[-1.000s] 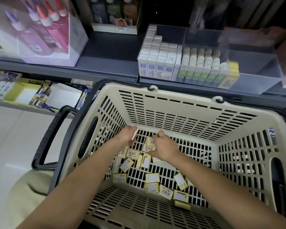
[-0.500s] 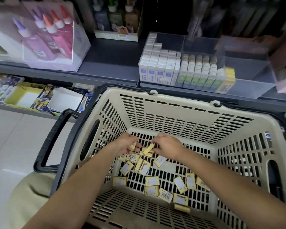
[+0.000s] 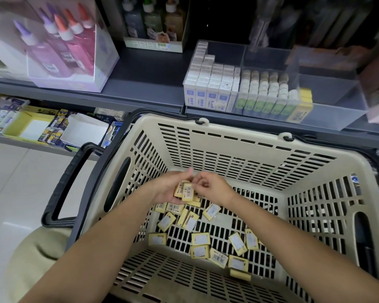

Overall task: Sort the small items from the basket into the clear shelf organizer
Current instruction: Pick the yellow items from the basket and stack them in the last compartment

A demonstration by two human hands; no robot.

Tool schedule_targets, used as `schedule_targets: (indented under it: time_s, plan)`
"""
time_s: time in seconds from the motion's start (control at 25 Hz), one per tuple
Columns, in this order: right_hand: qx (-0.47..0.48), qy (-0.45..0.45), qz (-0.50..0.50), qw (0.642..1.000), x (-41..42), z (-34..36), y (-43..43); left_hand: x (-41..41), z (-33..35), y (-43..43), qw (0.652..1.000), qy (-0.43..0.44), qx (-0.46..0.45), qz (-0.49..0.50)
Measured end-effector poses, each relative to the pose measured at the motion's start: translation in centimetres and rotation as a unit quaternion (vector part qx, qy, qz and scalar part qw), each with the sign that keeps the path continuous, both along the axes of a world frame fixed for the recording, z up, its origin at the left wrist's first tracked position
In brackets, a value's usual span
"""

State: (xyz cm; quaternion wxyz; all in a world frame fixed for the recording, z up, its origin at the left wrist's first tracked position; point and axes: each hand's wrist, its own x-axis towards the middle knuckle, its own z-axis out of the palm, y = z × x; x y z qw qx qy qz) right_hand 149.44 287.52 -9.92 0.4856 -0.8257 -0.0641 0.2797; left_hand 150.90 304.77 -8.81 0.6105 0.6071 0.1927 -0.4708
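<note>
Yellow packets (image 3: 200,239) litter the beige basket (image 3: 239,130); left grip (image 3: 166,190) holds several, right grip (image 3: 213,186) pinches one.

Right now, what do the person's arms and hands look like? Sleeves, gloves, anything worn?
Left hand and right hand are bare: no gloves, no rings, no watch or wristband showing. Left forearm and right forearm are uncovered to the frame edge; no sleeve in view.
</note>
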Motion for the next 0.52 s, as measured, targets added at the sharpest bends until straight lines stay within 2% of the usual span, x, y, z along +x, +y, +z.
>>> schedule_targets:
  time_s: [0.08, 0.16, 0.2, 0.28, 0.36, 0.44, 0.52]
  plan:
    - [-0.015, -0.021, -0.042, 0.999, 0.5, -0.2, 0.3, 0.0, 0.4, 0.0, 1.000, 0.008, -0.015, 0.002]
    - [-0.046, -0.024, -0.062, 0.997, 0.3, -0.9, -0.1, -0.2, 0.5, 0.2, 0.999, -0.007, 0.018, 0.039]
    - [-0.087, -0.025, -0.029, 0.996, -0.1, -1.4, -0.4, -0.2, 0.5, 0.4, 0.998, -0.016, 0.033, 0.060]
    - [-0.203, -0.036, 0.100, 0.973, -1.3, -2.4, -0.7, 0.1, 0.4, 1.1, 0.994, -0.032, 0.053, 0.093]
    - [-0.257, -0.080, 0.166, 0.949, -2.2, -3.1, -0.6, 0.3, 0.4, 1.4, 0.991, -0.051, 0.068, 0.107]
    - [-0.211, -0.091, 0.139, 0.963, -2.3, -2.7, -0.5, 0.2, 0.2, 1.1, 0.988, -0.081, 0.092, 0.090]
    - [-0.113, -0.026, 0.102, 0.988, -1.7, -1.4, -0.7, 0.0, 0.2, 0.8, 0.987, -0.103, 0.118, 0.047]
